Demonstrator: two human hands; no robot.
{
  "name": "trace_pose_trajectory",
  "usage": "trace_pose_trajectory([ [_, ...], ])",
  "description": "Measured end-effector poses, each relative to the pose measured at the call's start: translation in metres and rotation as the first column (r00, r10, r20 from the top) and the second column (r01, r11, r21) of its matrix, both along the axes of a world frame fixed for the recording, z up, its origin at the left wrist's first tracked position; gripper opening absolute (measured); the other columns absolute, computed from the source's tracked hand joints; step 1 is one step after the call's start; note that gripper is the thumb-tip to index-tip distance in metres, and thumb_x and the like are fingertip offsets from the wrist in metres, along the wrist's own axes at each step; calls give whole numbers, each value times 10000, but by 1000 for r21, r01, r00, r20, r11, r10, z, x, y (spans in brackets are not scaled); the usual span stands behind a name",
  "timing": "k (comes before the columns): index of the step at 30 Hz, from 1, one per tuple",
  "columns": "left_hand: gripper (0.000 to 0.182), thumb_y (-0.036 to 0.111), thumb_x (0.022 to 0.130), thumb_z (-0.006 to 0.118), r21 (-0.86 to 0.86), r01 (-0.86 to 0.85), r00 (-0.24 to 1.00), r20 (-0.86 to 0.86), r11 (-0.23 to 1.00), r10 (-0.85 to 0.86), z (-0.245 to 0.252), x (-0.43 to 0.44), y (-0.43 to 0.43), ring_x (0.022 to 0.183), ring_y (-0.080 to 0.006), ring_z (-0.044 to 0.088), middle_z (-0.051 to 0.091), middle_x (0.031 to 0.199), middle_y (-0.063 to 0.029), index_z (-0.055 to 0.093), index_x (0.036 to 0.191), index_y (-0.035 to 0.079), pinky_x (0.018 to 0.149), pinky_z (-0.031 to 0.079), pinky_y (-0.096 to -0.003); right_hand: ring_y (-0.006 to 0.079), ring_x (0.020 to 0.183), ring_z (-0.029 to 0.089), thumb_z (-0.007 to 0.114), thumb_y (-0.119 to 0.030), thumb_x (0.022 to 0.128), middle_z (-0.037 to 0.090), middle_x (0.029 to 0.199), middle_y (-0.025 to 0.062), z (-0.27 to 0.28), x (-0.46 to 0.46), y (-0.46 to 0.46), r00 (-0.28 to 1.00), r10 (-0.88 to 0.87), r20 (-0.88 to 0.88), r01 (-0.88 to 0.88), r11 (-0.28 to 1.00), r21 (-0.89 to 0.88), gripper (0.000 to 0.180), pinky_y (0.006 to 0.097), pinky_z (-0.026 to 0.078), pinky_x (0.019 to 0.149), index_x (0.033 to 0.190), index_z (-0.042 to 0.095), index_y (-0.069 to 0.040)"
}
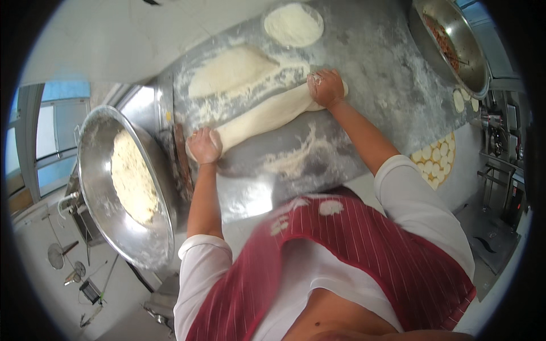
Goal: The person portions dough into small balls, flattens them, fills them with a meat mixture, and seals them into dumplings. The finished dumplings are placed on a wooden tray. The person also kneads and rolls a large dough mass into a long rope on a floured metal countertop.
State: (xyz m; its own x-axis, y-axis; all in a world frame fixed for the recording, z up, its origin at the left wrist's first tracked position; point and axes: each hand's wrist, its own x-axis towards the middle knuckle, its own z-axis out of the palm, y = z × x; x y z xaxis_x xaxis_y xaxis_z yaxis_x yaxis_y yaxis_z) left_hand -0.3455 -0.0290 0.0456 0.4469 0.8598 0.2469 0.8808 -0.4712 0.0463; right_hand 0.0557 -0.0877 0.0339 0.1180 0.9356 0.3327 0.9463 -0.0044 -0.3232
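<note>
A long, thick roll of pale dough (264,113) lies slantwise across the floured metal worktop (367,47). My left hand (204,145) grips its near-left end, fingers curled over the top. At the far-right end, my right hand (326,88) is closed over the dough, with flour on the knuckles; a short tip of the roll sticks out beyond it. Behind the roll rests a flat, floured slab of dough (232,72). Loose flour (298,155) is scattered between the roll and my apron (324,230).
A bowl of flour (293,24) stands at the back. On the left is a large steel basin (96,170) holding a dough mass (133,177). A steel bowl (473,47) with reddish filling (443,44) sits at the far right, above a round tray of small dough pieces (436,160).
</note>
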Motion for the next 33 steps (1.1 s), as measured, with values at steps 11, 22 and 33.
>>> trace_pose_trajectory([
  [11, 372, 330, 940, 421, -103, -143, 968, 195, 984, 161, 23, 129, 2, 1263, -352, 435, 551, 1258, -193, 621, 1137, 86, 1099, 153, -584, 244, 1119, 524, 450, -380, 958, 656, 1060, 81, 3, -83, 34, 930, -357, 85, 347, 931, 115, 404, 526, 301, 1017, 992, 696, -62],
  [22, 253, 259, 936, 456, -66, -98, 983, 151, 993, 107, 15, 188, 37, 956, -312, 586, 642, 993, -142, 613, 1030, 85, 848, 407, -488, 223, 924, 575, 516, -281, 923, 675, 911, 73, 7, -78, 81, 999, -12, -32, 17, 984, 175, 273, 384, 371, 851, 834, 688, -89],
  [33, 219, 211, 862, 505, 59, 33, 970, 238, 998, -46, -2, 217, -62, 1012, -295, 526, 579, 1041, -113, 583, 1023, 85, 924, 333, -481, 254, 887, 533, 592, -223, 843, 598, 883, 66, -4, -78, -29, 998, -48, -40, 59, 929, 366, 170, 425, 381, 833, 893, 629, -65],
])
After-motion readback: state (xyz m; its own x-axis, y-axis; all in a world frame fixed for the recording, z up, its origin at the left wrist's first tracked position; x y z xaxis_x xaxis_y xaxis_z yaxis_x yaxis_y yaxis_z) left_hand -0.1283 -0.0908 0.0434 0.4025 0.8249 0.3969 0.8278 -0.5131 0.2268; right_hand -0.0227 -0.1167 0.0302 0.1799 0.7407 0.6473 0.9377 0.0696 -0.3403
